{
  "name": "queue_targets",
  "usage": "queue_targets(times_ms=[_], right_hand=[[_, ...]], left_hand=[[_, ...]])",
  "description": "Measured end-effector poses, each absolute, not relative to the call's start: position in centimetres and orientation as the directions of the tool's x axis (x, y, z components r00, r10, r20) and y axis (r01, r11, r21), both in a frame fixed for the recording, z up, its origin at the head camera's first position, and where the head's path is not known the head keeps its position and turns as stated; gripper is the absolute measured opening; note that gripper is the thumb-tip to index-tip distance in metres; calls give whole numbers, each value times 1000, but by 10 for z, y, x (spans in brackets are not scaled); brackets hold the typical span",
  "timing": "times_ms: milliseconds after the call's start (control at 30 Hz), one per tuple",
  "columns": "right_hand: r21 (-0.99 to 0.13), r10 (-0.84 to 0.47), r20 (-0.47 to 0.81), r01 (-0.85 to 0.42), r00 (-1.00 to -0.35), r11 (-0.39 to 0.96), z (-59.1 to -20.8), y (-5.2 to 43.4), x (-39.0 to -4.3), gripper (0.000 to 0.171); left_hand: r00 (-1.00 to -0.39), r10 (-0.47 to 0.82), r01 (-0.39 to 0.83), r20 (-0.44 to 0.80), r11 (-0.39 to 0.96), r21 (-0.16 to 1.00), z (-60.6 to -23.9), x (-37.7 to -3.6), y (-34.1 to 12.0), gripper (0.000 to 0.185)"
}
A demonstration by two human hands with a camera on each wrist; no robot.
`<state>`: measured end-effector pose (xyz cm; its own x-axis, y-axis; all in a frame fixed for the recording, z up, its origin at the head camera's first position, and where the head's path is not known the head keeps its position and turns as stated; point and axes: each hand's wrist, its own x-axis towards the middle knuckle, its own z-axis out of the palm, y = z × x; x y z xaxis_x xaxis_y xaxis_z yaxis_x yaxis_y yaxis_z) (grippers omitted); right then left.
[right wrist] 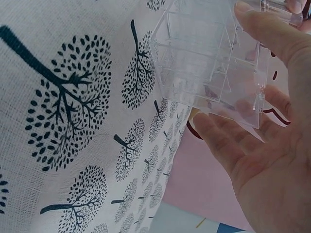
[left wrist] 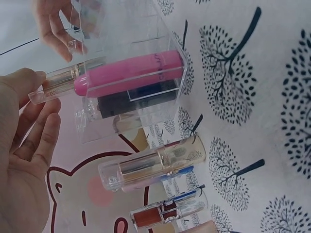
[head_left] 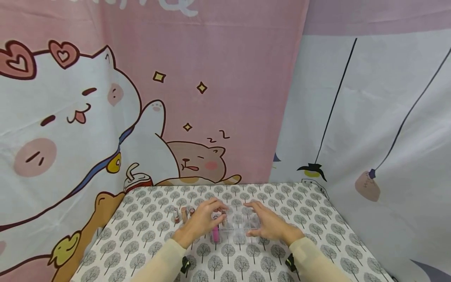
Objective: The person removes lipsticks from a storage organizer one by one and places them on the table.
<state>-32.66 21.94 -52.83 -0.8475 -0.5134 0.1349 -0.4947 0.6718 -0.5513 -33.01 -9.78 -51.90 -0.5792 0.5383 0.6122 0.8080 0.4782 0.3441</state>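
Observation:
A clear acrylic organizer (head_left: pixel 241 225) (right wrist: pixel 204 58) with small compartments stands mid-table. My right hand (head_left: pixel 269 225) (right wrist: pixel 262 160) holds its right end, thumb on one side and fingers along the other. My left hand (head_left: pixel 202 221) (left wrist: pixel 24 160) is at the left end with its palm open. One fingertip touches the end of a clear-cased lipstick (left wrist: pixel 63 80) that sits in a slot. A pink tube (head_left: pixel 215 234) (left wrist: pixel 131 73) and a black tube (left wrist: pixel 131 101) sit in the slots beside it.
Three loose lipsticks (head_left: pixel 176 216) (left wrist: pixel 155 162) stand on the tree-print tablecloth (head_left: pixel 317 219) just left of the organizer. Cartoon-cat backdrop curtains (head_left: pixel 211 98) hang close behind the table's far edge and at the right.

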Motion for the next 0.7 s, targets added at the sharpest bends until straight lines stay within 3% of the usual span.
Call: queue_targets(times_ms=[333, 700], right_hand=[[-541, -510, 143, -499, -848, 677, -529, 221, -327, 105], [-559, -499, 135, -482, -856, 675, -531, 221, -326, 107]], left_hand=[[-563, 523, 819, 639, 459, 346, -513, -328, -104, 28], [-463, 504, 871, 729, 410, 270, -510, -329, -112, 33]])
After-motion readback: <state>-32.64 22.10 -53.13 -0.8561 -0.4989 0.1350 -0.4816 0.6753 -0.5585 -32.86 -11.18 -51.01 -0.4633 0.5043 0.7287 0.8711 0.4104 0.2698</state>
